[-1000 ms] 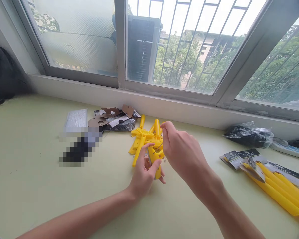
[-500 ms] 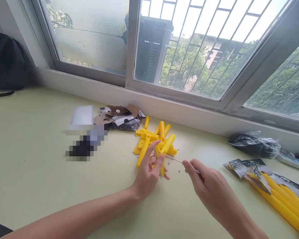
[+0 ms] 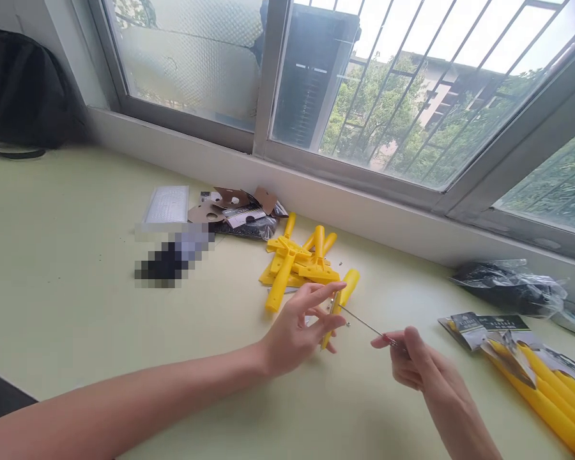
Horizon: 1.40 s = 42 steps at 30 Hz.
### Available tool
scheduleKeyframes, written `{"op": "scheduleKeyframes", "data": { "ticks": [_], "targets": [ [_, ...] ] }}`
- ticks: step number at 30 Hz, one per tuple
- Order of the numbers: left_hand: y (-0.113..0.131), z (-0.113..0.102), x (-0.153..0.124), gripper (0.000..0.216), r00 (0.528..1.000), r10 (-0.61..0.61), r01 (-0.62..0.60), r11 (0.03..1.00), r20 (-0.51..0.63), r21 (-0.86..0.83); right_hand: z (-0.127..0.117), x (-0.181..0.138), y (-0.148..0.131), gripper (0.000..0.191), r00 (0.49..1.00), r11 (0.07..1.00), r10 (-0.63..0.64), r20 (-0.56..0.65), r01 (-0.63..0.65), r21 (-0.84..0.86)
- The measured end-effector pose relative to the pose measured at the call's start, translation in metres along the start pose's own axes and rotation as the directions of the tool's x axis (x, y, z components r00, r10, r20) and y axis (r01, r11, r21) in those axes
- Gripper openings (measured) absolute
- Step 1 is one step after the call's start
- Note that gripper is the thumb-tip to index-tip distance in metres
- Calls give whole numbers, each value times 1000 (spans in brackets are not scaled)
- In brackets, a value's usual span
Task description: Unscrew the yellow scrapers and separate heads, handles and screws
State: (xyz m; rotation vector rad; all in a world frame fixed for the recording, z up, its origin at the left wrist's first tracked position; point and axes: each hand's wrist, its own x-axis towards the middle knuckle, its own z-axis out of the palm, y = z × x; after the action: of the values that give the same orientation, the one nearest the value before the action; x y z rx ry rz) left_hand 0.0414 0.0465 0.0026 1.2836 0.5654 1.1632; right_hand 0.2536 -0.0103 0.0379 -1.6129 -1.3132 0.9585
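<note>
My left hand (image 3: 299, 329) pinches a yellow plastic tool (image 3: 341, 300) with thumb and fingers, holding it tilted just above the pale green table (image 3: 76, 332). My right hand (image 3: 414, 364) grips a thin metal screwdriver (image 3: 364, 324) by its handle end; the shaft points left and its tip touches the yellow tool. A pile of more yellow tools (image 3: 294, 265) lies just behind my left hand. Small screws (image 3: 348, 324) lie on the table near the tip.
Torn cardboard and black bags (image 3: 239, 214) and a clear plastic box (image 3: 165, 207) sit behind the pile. Packaged yellow tools (image 3: 541, 377) and a black plastic bag (image 3: 505, 281) lie at the right. A dark backpack (image 3: 16, 96) stands far left under the window sill (image 3: 364, 211).
My right hand has drawn back to the right and lowered, with the screwdriver now stretched out to the tool. My left hand shifted right with the yellow tool. The view tilted.
</note>
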Motion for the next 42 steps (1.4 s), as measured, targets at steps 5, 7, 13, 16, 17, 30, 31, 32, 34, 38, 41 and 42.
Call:
{"op": "scheduleKeyframes", "data": {
  "ticks": [5,7,13,16,17,30,31,32,34,38,41,42],
  "targets": [
    [2,-2,1,47,1000,-7,7,996,2,87,-1,0,3,45,999,993,-48,-25,46,-108],
    [3,-3,2,48,1000,-21,21,995,-2,102,0,0,2,39,992,986,-114,-57,106,-126],
    [3,-3,2,50,1000,-20,20,993,4,115,3,0,6,48,996,988,-77,-53,69,-139],
    [2,-3,2,49,1000,-12,11,994,5,113,5,-1,9,54,1000,994,-11,4,11,-111],
    [2,-3,2,49,1000,-11,11,994,5,113,5,-2,8,51,1000,994,-21,-4,21,-110],
    [2,-3,0,47,999,-7,-1,984,43,176,6,0,9,49,998,995,22,-53,-27,-98],
    [2,-3,0,47,999,-3,-5,983,48,183,6,-1,8,46,996,993,6,-85,-16,-117],
    [2,-3,-1,47,999,-4,-6,982,50,190,5,-1,6,43,991,991,-34,-129,17,-132],
    [2,-3,-1,48,999,-7,-4,979,54,202,6,-2,3,37,966,982,-157,-204,130,-139],
    [3,-4,0,50,998,-4,-10,978,66,210,10,-1,1,37,943,965,-257,-210,238,-111],
    [3,-4,0,51,998,-3,-10,981,69,194,9,2,8,48,986,993,-107,-129,99,-71],
    [2,-4,0,51,998,0,-14,980,70,200,7,3,10,47,994,996,-63,-94,57,-71]
  ]
}}
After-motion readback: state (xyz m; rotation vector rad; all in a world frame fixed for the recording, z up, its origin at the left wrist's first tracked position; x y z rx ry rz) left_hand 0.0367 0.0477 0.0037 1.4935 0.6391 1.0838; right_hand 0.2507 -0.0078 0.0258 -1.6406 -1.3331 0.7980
